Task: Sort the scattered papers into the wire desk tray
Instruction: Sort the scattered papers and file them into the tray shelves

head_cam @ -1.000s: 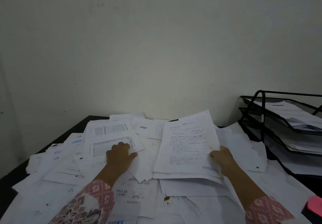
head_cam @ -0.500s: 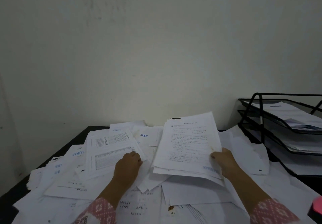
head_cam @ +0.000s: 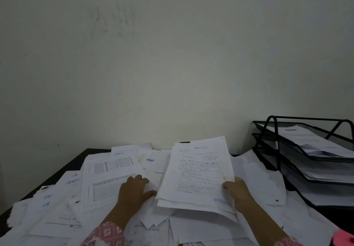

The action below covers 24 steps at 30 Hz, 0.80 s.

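My right hand [head_cam: 238,193] grips the right edge of a small stack of printed papers [head_cam: 197,173], lifted and tilted above the pile. My left hand [head_cam: 134,190] lies on the scattered papers [head_cam: 107,178] just left of that stack, fingers bent over a sheet with a table printed on it, thumb near the stack's lower left corner. The black wire desk tray [head_cam: 277,150] stands at the right with three tiers, and each tier holds papers.
White sheets cover most of the dark desk [head_cam: 76,159], whose bare edge shows at the far left. A plain wall rises right behind the desk. A pink object [head_cam: 343,238] sits at the bottom right corner.
My left hand has slid to the right across the pile toward the held stack. My right hand has raised the stack slightly.
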Each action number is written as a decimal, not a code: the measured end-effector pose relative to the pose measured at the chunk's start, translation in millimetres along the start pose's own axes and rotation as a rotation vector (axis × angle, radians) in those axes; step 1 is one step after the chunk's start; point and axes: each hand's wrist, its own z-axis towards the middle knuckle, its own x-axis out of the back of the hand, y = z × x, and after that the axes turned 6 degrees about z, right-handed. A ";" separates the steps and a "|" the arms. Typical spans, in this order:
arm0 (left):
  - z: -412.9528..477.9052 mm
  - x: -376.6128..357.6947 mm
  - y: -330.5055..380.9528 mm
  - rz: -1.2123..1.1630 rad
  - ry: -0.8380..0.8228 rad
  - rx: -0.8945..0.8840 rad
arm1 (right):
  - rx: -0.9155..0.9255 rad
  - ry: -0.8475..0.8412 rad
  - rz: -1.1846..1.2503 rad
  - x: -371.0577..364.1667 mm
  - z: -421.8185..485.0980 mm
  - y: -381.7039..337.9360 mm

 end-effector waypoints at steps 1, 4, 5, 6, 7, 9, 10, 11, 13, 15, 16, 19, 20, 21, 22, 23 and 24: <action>2.7 -0.6 2.4 0.027 -0.049 0.017 | -0.001 0.001 0.000 1.2 -0.1 -0.1; 6.1 5.1 14.3 0.027 -0.060 0.074 | 0.002 0.009 -0.001 5.8 -0.6 -1.6; 6.3 4.1 17.3 0.038 -0.040 0.076 | 0.008 0.013 -0.003 7.6 -0.7 -2.3; 4.8 4.4 20.5 0.050 -0.018 0.077 | 0.016 0.017 -0.003 9.7 -0.3 -2.9; 4.2 3.2 22.4 0.069 0.001 0.077 | 0.023 0.021 0.000 11.9 0.1 -3.6; 4.4 1.9 27.0 0.094 -0.002 0.079 | 0.029 0.031 0.003 16.5 1.6 -5.0; 4.0 2.5 29.0 0.104 -0.014 0.075 | 0.030 0.033 0.003 18.6 2.3 -5.2; 3.6 3.6 31.4 0.108 -0.026 0.076 | 0.030 0.035 0.004 20.6 3.3 -5.0; 2.5 6.1 34.4 0.075 -0.034 0.081 | 0.030 0.038 0.004 23.9 4.4 -4.9; 0.8 8.4 36.5 -0.048 0.001 0.038 | 0.031 0.043 0.006 26.1 4.9 -5.3; -0.5 10.3 37.5 -0.179 0.005 -0.003 | 0.030 0.043 0.010 26.4 5.4 -5.4; -4.3 27.7 40.0 -0.652 -0.106 -0.019 | 0.019 0.038 0.014 23.5 6.0 -3.7; -4.9 31.1 36.4 -0.734 -0.097 0.021 | 0.012 0.032 0.008 21.0 5.8 -2.7; -5.6 34.2 31.5 -0.761 -0.047 0.079 | 0.004 0.023 0.002 17.7 5.3 -1.0; -6.3 35.8 23.8 -0.733 0.034 0.155 | -0.002 0.012 -0.007 13.3 3.5 0.3; -6.8 37.0 14.2 -0.637 0.115 0.246 | -0.005 0.003 -0.021 8.7 2.4 1.4; -7.5 38.0 2.6 -0.484 0.160 0.350 | -0.003 -0.009 -0.037 3.1 0.3 2.1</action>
